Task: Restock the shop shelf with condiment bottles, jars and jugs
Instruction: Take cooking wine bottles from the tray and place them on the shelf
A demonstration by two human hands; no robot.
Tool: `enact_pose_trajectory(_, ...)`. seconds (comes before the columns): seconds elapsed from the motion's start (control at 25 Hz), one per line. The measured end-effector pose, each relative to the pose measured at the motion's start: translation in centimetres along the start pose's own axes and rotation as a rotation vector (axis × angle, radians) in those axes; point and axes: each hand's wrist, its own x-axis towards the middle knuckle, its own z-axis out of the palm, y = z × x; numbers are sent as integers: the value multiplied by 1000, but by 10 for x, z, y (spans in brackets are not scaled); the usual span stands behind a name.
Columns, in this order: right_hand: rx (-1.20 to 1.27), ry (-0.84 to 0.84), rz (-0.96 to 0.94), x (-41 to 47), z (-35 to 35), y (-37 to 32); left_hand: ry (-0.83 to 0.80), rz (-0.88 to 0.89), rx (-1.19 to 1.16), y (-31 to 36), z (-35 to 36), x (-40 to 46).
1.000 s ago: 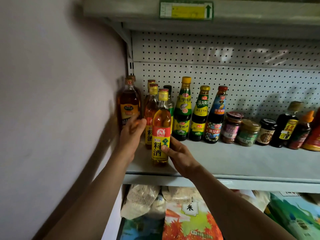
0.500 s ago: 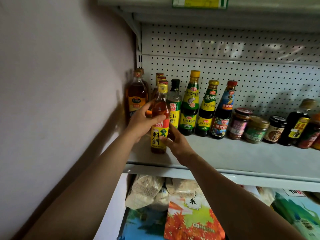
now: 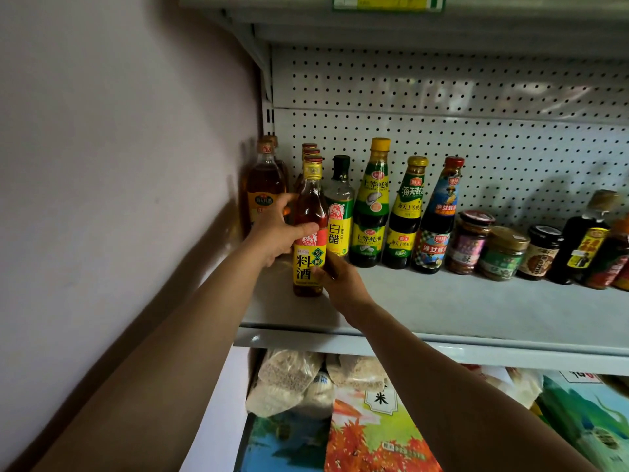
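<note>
- Head view, hands: the left hand (image 3: 277, 238) grips the cooking wine bottle (image 3: 309, 233) at mid-body, thumb across the front just above the yellow label, fingers curled round the far side. The right hand (image 3: 335, 277) holds the same bottle low on its right side, with the thumb on the label's lower edge; its remaining fingers are hidden behind the bottle.
- Head view, task item: the cooking wine bottle stands upright at the left end of the grey shelf (image 3: 476, 311), forward of the back row. Whether its base touches the shelf cannot be told. It has a yellow cap and amber liquid.
- Head view, behind it: several bottles with matching caps (image 3: 311, 153) stand in a file directly behind it. To their left, next to the wall (image 3: 119, 165), stands an amber bottle (image 3: 263, 185) with a second one behind it.
- Head view, back row, left to right: a white vinegar bottle (image 3: 338, 212) just beside the held bottle; a green-labelled bottle with a yellow cap (image 3: 371, 212); a dark bottle with a gold cap (image 3: 405, 219); a dark bottle with a red cap (image 3: 437, 223); three jars (image 3: 503, 253); dark bottles (image 3: 582, 243) at the right edge.
- Head view, surroundings: a perforated panel (image 3: 476, 131) backs the shelf. An upper shelf edge carries a price tag (image 3: 388, 1). Below, bagged goods (image 3: 289, 379) and printed packs (image 3: 374, 434) lie on the lower level.
</note>
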Motion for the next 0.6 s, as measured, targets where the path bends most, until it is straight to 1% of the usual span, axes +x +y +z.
enact_pose_trajectory(0.24, -48, 45, -4, 14, 4, 1, -27, -35, 20, -2, -5, 17)
enact_pose_trajectory(0.6, -91, 59, 32, 35, 9, -3, -36, -47, 17, -8, -7, 46)
